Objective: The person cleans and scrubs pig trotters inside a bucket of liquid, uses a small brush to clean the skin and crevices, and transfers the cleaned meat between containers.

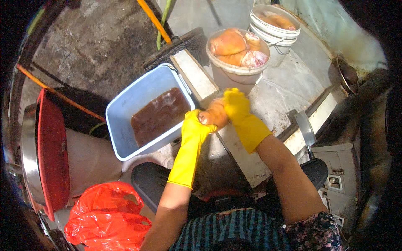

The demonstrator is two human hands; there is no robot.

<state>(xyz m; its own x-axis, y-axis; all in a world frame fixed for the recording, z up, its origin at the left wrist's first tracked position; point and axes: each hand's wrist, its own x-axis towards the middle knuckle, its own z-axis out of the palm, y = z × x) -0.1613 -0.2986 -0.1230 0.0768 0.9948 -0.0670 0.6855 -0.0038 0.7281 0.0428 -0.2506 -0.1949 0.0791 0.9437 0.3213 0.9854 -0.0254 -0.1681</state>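
Note:
My left hand point(195, 125), in a long yellow rubber glove, grips the near end of a browned piece of meat with skin on, seemingly a pig's trotter point(216, 113). Against its far right side is my right hand point(235, 102), gloved the same way, with fingers curled; whether it grips the meat or something else cannot be told. The piece lies over a board point(248, 157) between my knees. Just left stands a blue plastic basin point(147, 153) with dark brown liquid point(160, 116). Beyond my hands, a white bucket point(232, 77) is heaped with similar meat pieces point(229, 44).
Another white bucket point(274, 31) with meat stands at the back right. A cleaver point(305, 128) rests by my right knee. A red plastic bag point(110, 216) and a large red basin point(53, 153) are at left. A white block point(194, 75) lies beside the blue basin.

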